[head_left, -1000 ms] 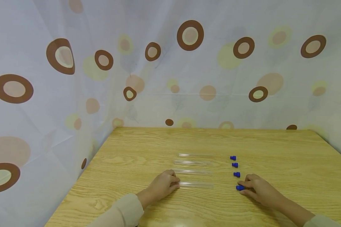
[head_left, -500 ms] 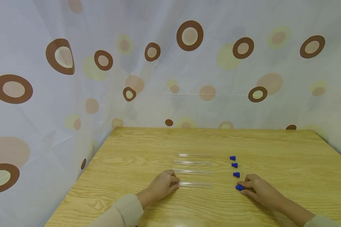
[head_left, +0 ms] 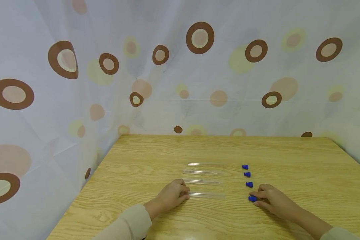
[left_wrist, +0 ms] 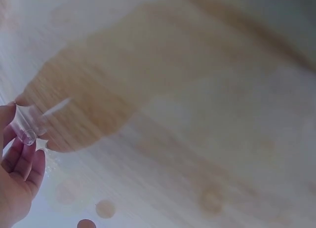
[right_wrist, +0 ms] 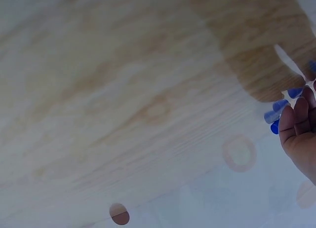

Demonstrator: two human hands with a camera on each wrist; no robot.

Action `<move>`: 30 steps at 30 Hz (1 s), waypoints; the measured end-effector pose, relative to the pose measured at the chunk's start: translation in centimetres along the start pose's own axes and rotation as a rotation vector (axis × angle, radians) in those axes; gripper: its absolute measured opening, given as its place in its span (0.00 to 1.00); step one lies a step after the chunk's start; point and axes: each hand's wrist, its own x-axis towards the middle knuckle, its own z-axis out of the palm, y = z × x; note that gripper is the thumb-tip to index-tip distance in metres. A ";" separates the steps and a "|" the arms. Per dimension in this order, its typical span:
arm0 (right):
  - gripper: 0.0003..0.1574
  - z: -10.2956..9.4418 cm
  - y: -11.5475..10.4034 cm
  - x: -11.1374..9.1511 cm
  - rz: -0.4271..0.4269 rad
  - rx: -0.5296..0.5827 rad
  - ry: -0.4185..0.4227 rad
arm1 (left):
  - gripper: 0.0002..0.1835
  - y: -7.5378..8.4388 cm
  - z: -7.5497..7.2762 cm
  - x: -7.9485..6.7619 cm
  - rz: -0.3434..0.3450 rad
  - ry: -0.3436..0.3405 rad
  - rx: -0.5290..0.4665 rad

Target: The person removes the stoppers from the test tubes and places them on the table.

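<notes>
My left hand pinches the left end of the nearest clear test tube, which lies lengthwise on the table in the head view. The left wrist view shows the tube's rounded end between thumb and fingers. On the right, thumb and fingers of my right hand hold the nearest blue stopper, its narrow end pointing left towards the tube. A space separates tube and stopper. In the right wrist view my right hand hides most of the stopper it holds.
Beyond the held tube lie three more clear test tubes, roughly parallel. Three other blue stoppers form a column to their right. A pale curtain with brown and yellow circles hangs behind and left of the wooden table.
</notes>
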 end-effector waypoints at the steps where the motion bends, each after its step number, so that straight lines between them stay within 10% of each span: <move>1: 0.20 0.0 0.0 0.0 0.004 0.000 -0.002 | 0.14 0.0 0.0 0.0 -0.002 -0.004 0.000; 21: 0.24 -0.5 -0.3 -0.2 0.031 0.036 -0.022 | 0.15 -0.3 -0.2 -0.2 0.012 -0.009 -0.027; 30: 0.21 -2.0 -0.8 -1.4 0.153 -0.033 0.082 | 0.14 -0.6 -0.6 -0.5 0.116 0.179 0.109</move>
